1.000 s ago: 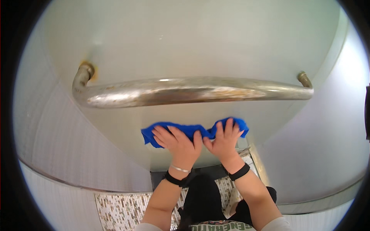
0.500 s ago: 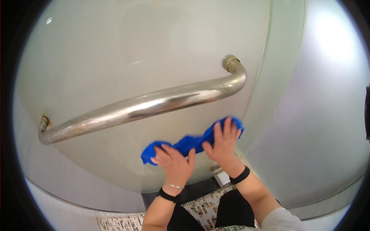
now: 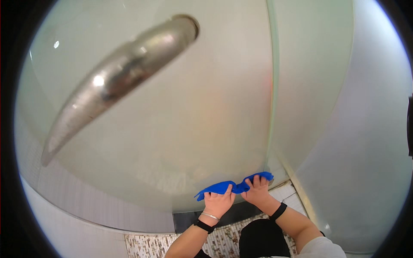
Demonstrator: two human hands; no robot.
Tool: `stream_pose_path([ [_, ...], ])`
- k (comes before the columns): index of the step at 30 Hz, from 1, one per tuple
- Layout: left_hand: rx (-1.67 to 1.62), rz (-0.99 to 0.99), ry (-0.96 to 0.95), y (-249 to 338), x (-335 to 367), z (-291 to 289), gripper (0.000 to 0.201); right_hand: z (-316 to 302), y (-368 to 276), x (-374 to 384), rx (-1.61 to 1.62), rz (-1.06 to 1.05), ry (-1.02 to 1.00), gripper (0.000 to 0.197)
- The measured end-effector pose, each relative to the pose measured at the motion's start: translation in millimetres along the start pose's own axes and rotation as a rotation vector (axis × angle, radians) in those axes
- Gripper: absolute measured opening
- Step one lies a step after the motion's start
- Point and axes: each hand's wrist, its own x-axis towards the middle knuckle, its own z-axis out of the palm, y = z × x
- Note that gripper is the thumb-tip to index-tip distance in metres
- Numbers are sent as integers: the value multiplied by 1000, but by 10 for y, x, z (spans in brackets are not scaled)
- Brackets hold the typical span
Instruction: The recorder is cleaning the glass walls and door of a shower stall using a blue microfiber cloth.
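Note:
A crumpled blue cloth (image 3: 220, 188) lies stretched sideways against the lower part of the frosted glass panel (image 3: 172, 142). My left hand (image 3: 218, 204) grips its left half, fingertips partly hidden in the fabric and the thumb side toward the right hand. At the cloth's right end my right hand (image 3: 257, 191) presses with bent fingers spread over it, close to the panel's right edge. Between the two hands the cloth is bunched and twisted. Both wrists carry black bands, and a thin bracelet (image 3: 210, 215) circles the left one.
A thick metal bar handle (image 3: 116, 77) juts from the glass at upper left, very near the view. To the right stands another frosted panel (image 3: 357, 163). Below lie a dark sill (image 3: 185, 222) and mosaic tile floor (image 3: 146, 246); my black-clad knee (image 3: 263, 238) is beside them.
Both hands have slid the cloth down the glass, and the left hand has moved rightward, closer to the right. The view has lowered, with the handle now larger and higher at left.

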Motion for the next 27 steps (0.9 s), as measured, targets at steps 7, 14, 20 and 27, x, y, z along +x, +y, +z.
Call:
stream_pose_path([
  [7, -78, -72, -262, -259, -349, 115, 33, -27, -132, 184, -1, -275, -255, 48],
  [14, -91, -297, 385, -880, 86, -383, 84, -345, -832, 1267, 42, -140, 265, 55],
  [20, -16, -429, 108, -838, -594, 93, 69, 208, -967, 509, -6, -476, 26, 57],
  [27, -111, -398, -37, -1093, -1110, 111, 56, 9, -1197, 649, 77, -547, -192, 57],
])
